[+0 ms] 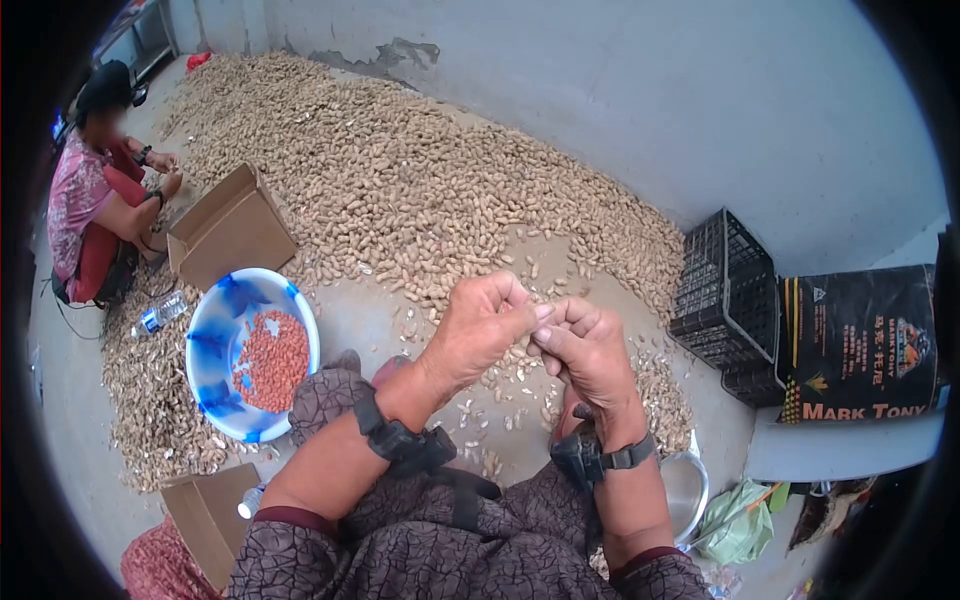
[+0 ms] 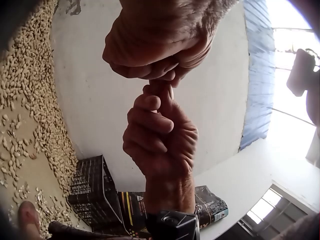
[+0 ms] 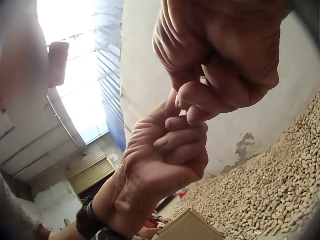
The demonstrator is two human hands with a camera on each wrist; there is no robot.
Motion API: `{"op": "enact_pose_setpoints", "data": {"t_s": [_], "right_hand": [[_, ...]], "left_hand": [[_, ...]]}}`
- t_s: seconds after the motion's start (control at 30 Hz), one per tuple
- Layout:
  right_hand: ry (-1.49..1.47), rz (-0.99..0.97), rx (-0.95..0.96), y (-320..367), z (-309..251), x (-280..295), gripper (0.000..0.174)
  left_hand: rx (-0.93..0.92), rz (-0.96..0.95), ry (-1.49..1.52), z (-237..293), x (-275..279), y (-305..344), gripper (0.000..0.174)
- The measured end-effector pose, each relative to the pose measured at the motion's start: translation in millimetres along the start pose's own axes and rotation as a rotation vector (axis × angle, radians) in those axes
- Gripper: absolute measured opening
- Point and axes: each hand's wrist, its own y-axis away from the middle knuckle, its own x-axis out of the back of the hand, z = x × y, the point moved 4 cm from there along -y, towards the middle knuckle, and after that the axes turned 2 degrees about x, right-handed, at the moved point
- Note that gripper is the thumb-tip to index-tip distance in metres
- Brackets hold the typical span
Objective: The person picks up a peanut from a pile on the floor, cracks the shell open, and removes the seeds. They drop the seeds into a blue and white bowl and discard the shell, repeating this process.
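Note:
In front of the lap, my left hand and right hand meet at the fingertips. Thumb and forefinger of each pinch together at one spot, around a small peanut-sized thing that the fingertips cover; I cannot tell what it is. The other fingers of both hands are curled in. Both wrist views show the right hand and left hand touching tip to tip. Beyond them spreads a big heap of unshelled peanuts. A blue and white basin to the left holds reddish shelled peanuts.
Cardboard boxes and a water bottle lie near the basin. Another person squats at the far left. Black crates and a printed black sack stand right, by a metal pan and green bag. Shells litter the floor.

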Motion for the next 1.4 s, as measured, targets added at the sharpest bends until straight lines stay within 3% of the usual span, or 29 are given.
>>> {"op": "enact_pose_setpoints", "data": {"t_s": [0.23, 0.5, 0.8, 0.97, 1.27, 1.4], "right_hand": [[0.094, -0.003, 0.014, 4.7, -4.7, -7.2, 0.008], [0.21, -0.006, 0.068, 6.9, -5.6, -5.6, 0.012], [0.145, -0.104, -0.066, 16.2, -6.9, 1.5, 0.014], [0.001, -0.158, -0.079, 19.2, -4.1, 5.1, 0.013], [-0.21, -0.176, -0.028, 17.0, -6.2, 6.7, 0.014], [-0.17, -0.144, -0.028, 15.8, -5.8, 4.5, 0.016]], "left_hand": [[0.115, -0.04, -0.134, 4.8, -0.9, -0.4, 0.016], [0.206, -0.134, 0.025, -2.5, -2.5, -1.6, 0.018], [0.25, -0.275, -0.172, 0.1, -5.1, 4.3, 0.018], [0.286, -0.391, 0.049, -9.8, -10.8, 4.6, 0.021], [0.308, -0.358, 0.322, -11.0, -16.5, 7.1, 0.018], [0.308, -0.33, 0.322, -7.4, -13.7, 9.7, 0.013]]}}
